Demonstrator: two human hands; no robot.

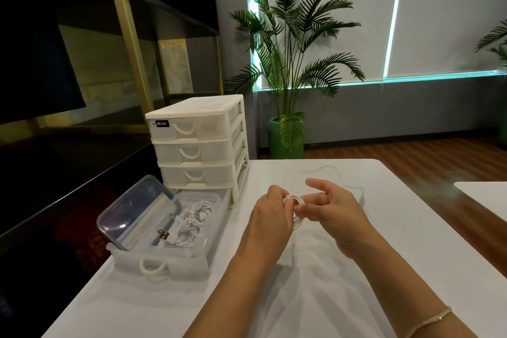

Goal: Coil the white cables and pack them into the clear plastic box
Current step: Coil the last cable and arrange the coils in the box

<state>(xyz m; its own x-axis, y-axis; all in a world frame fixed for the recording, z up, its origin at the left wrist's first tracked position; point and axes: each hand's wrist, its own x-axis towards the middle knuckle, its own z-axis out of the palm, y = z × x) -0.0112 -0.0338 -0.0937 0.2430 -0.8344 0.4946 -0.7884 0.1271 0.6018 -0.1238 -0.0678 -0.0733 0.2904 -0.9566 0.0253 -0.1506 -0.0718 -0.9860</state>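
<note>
Both hands meet at frame centre over the white table. Left hand grips a small coil of white cable, fingers curled round its left side. Right hand pinches the same coil from the right, forefinger raised and partly extended above it. One loose tail of this cable trails across the tabletop toward the upper right; white on white, its course is faint and its end is hard to make out.

Clear plastic box sits left of centre inside one pulled-out white drawer. Coiled white cables lie in the box; two USB plugs are visible, but the number of cables cannot be counted, as the loops overlap. One clear lid leans upright against the box's left side, hiding part of its interior.

One white drawer unit stands just behind, showing three closed drawers; its label is only partly legible. One palm plant in a green pot stands at upper centre. A second plant is cut off at the right edge. One bracelet shows on the right wrist, lower right.
</note>
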